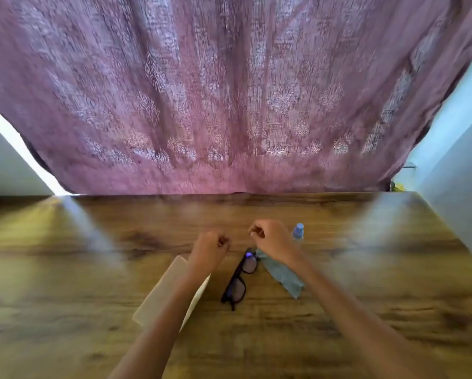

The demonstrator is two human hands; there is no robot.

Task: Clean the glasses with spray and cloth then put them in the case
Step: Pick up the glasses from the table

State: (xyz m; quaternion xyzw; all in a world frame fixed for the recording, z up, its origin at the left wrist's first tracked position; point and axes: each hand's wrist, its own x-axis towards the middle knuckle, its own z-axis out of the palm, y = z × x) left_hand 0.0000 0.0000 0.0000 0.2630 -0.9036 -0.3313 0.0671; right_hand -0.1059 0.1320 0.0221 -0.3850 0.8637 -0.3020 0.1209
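Black-framed glasses [239, 280] lie on the wooden table [366, 269] between my forearms. A grey cleaning cloth [282, 274] lies just right of them, partly under my right wrist. A small spray bottle with a blue cap [298, 231] stands behind my right hand. A pale cream case [161, 294] lies at the left, partly hidden by my left forearm. My left hand [210, 247] hovers as a closed fist above the case's far end. My right hand [270, 236] is also curled shut, above the cloth. Neither hand holds anything.
A purple patterned curtain [229, 91] hangs behind the table's far edge. Pale walls [461, 160] stand at both sides. Something small and yellow [399, 186] sits at the far right corner.
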